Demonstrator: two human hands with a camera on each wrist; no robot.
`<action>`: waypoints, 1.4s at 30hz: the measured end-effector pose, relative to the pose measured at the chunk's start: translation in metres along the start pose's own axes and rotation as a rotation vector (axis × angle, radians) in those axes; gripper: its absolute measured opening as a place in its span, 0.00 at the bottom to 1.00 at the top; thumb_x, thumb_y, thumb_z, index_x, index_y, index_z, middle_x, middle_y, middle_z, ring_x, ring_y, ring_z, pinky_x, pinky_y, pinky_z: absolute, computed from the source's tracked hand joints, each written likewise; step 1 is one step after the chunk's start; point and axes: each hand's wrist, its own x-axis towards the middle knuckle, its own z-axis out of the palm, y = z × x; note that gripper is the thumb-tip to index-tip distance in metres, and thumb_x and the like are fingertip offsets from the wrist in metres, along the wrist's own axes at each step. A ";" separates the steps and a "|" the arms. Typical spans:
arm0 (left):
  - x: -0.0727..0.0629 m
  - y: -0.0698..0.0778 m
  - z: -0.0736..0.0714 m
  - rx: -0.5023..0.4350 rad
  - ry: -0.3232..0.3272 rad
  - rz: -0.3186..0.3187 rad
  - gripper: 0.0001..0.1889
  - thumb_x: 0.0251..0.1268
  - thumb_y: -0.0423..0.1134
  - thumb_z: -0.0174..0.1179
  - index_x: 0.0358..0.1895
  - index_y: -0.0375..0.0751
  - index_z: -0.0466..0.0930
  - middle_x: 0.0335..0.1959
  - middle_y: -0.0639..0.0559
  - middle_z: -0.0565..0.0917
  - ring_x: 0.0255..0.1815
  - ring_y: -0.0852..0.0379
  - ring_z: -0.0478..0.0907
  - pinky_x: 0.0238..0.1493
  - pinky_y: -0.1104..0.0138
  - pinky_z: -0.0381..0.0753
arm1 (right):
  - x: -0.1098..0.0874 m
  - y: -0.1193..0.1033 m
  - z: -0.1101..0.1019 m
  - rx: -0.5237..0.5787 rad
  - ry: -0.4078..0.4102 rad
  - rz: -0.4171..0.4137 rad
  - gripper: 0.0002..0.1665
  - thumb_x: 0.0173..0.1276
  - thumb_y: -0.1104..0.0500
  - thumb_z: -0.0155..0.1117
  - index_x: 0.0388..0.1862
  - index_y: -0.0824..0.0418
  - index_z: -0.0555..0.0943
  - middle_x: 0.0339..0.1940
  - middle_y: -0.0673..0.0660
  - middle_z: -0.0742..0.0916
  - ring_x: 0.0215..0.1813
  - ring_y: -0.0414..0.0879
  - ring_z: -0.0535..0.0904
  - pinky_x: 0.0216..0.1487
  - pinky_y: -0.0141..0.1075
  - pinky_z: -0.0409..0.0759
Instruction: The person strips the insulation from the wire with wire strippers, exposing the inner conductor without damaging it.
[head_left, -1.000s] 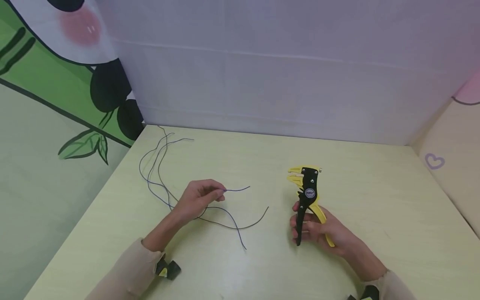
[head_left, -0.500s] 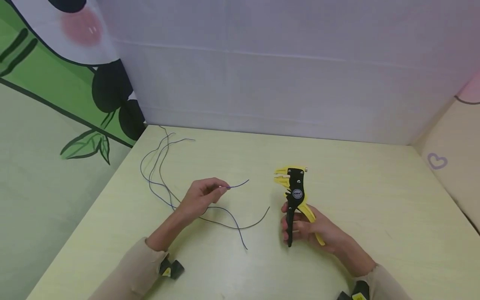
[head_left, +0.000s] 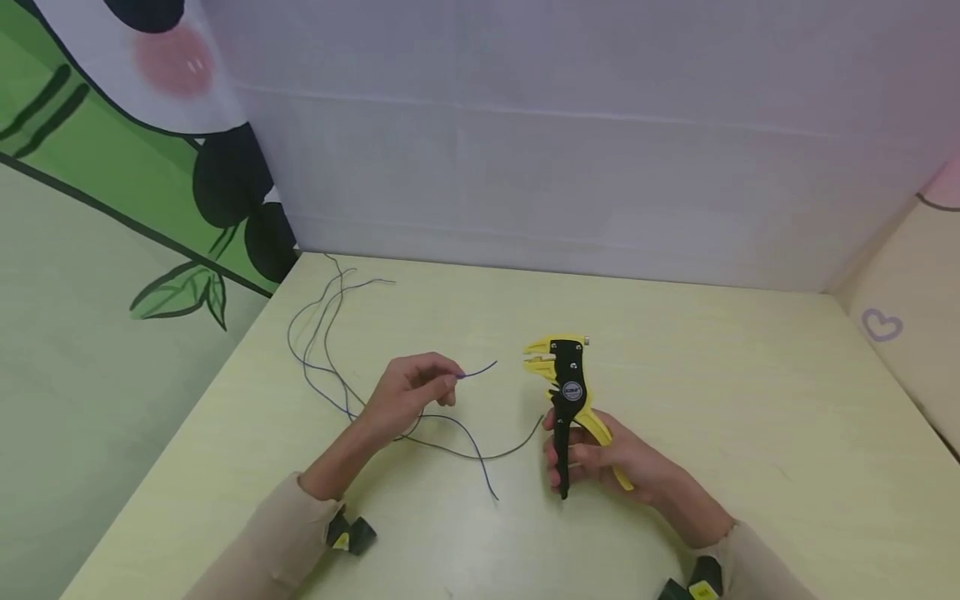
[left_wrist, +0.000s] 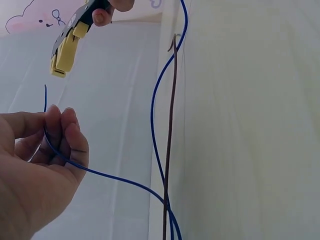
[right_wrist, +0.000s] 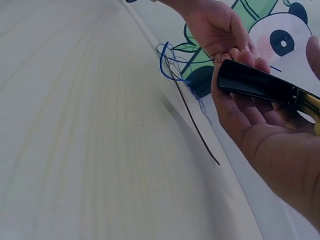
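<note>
Between thumb and fingertips, my left hand pinches a blue wire, whose short free end points right toward the tool. In the left wrist view the rest of that blue wire trails away below the fingers. My right hand grips black-and-yellow wire strippers around the handles, held upright above the table. Their yellow jaws stand apart and face left, a small gap from the wire's tip. The right wrist view shows the black handle lying across the curled fingers.
Another blue wire and a dark brown wire lie on the pale wooden table, crossing under the left forearm. Their far ends curve loosely toward the back left corner. A pale cloth wall stands behind the table.
My right hand has carried the wire strippers left, closer to the blue wire's end. The left hand keeps its pinch and has barely moved, while the wire tip has tilted slightly upward.
</note>
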 end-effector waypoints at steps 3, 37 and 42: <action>0.002 0.002 0.000 -0.002 0.001 0.025 0.10 0.72 0.29 0.52 0.47 0.26 0.80 0.25 0.53 0.77 0.28 0.63 0.73 0.33 0.68 0.76 | 0.004 0.000 0.002 -0.007 -0.005 -0.001 0.22 0.74 0.59 0.61 0.63 0.58 0.68 0.45 0.52 0.87 0.46 0.47 0.86 0.57 0.47 0.82; 0.010 0.012 0.021 0.063 0.052 0.067 0.08 0.70 0.27 0.57 0.45 0.27 0.84 0.33 0.41 0.82 0.31 0.65 0.73 0.32 0.74 0.74 | 0.012 -0.004 0.006 -0.031 -0.053 0.007 0.20 0.74 0.59 0.58 0.60 0.61 0.68 0.43 0.52 0.86 0.43 0.47 0.86 0.54 0.47 0.83; 0.010 0.013 0.023 0.058 0.048 0.066 0.08 0.70 0.27 0.57 0.45 0.26 0.83 0.40 0.30 0.84 0.33 0.64 0.75 0.35 0.74 0.75 | 0.012 -0.004 0.008 -0.032 -0.065 0.011 0.21 0.73 0.58 0.61 0.60 0.61 0.68 0.42 0.52 0.87 0.42 0.47 0.87 0.53 0.47 0.83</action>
